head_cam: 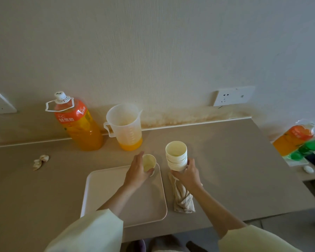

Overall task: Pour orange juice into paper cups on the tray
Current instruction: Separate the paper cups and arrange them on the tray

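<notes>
Left hand (pixel 137 171) is curled round a single paper cup (pixel 149 162), upright, right at the far right corner of the tray (pixel 102 193). Can't tell if the base is fully down yet. Right hand (pixel 186 174) is wrapped round the bottom of the stack of paper cups (pixel 176 155), just off the tray's right edge, above the cloth (pixel 182 197) lying there. The juice I'd guess I pour from is in the plastic measuring jug (pixel 125 126), standing upright just past the tray's far edge, handle facing left. It's straight ahead of my left hand, so that one's nearer. The capped orange juice bottle (pixel 76 124) sits beyond the tray too, just left of the jug.
</notes>
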